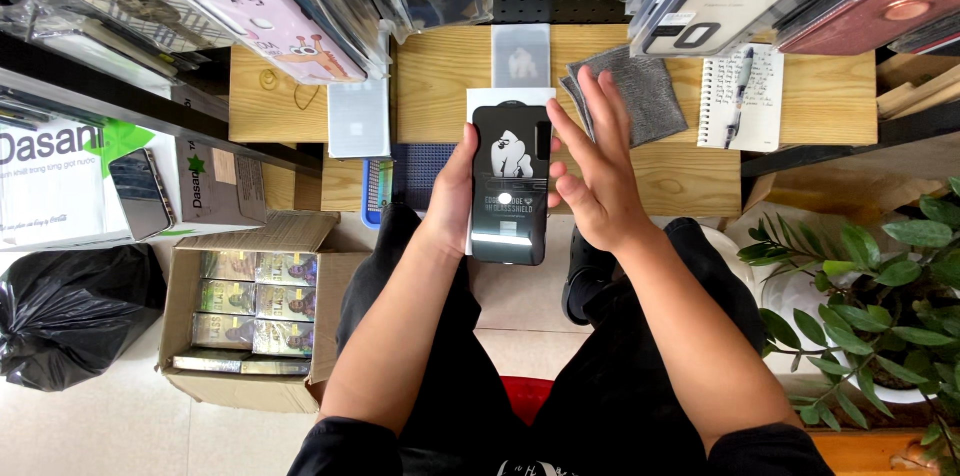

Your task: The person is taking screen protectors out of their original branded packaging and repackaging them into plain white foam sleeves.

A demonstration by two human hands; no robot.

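Beside left hand [455,198], cardboard box [190,311] holds stacked packs [255,311]

Screen protector package [510,186] in left hand [450,198], right hand [598,181] just right of it, above wooden table [440,86]. Cloth [640,86] and notepad [742,101] on table right. Cardboard box [250,311] on floor left, potted plant [880,306] right.

The left hand [455,191] holds a black phone-shaped package [510,186] upright above the table [440,76]'s near edge; the right hand [595,171], fingers spread, touches its right side.
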